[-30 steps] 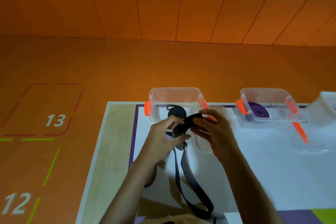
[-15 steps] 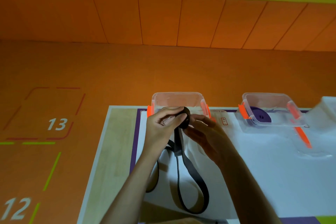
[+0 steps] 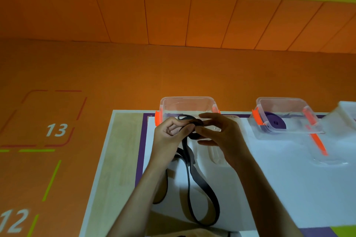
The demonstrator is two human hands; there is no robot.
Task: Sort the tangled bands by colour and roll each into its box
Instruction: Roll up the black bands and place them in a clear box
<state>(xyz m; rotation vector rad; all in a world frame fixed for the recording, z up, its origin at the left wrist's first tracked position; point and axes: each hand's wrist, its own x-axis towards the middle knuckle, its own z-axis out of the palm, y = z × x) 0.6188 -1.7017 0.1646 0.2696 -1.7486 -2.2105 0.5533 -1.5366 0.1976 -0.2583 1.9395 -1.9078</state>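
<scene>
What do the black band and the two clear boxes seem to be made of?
Black band: probably flexible rubber or woven elastic, matte; it hangs in soft loops and shows no shine. Left box and right box: rigid clear plastic, glossy; the purple roll shows through one wall. Their clips: opaque orange plastic, apparently.

1. Rolled end of the black band (image 3: 203, 184): mostly covered by the left hand (image 3: 169, 134) and right hand (image 3: 221, 136). I can't count its turns.
2. The band's left loop passes behind the left forearm, so I lose that stretch.
3. Clear box (image 3: 187, 102): front wall hidden behind both hands.
4. White container (image 3: 344, 115): cut off by the right edge, blurred.
5. Pale shape (image 3: 192, 232) at the bottom edge: cut off, so I can't identify it.
</scene>
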